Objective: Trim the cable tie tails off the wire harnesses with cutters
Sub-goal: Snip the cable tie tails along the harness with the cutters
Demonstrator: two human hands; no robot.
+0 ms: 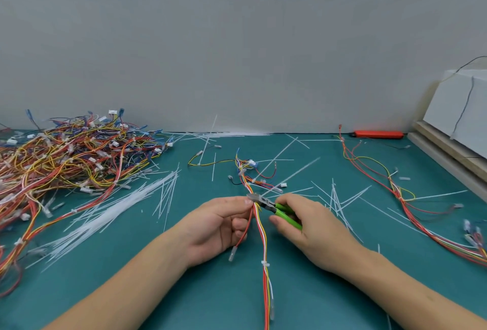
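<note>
My right hand (311,224) grips green-handled steel cutters (274,208), nose pointing left; my left hand (221,224) pinches the red, white and yellow wire harness (263,237) just beside it; harness runs toward me along the teal tabletop (158,290); tie tail looks between the jaws.

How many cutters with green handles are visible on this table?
1: the green-handled cutters are in the right hand, with their tip at the harness that the left hand holds.

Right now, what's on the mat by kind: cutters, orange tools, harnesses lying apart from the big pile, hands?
Green-handled cutters: 1
Orange tool at the wall: 1
Harnesses apart from the pile: 2, the held harness and the right-side harness
Hands: 2, left hand, right hand
Total: 6
</note>
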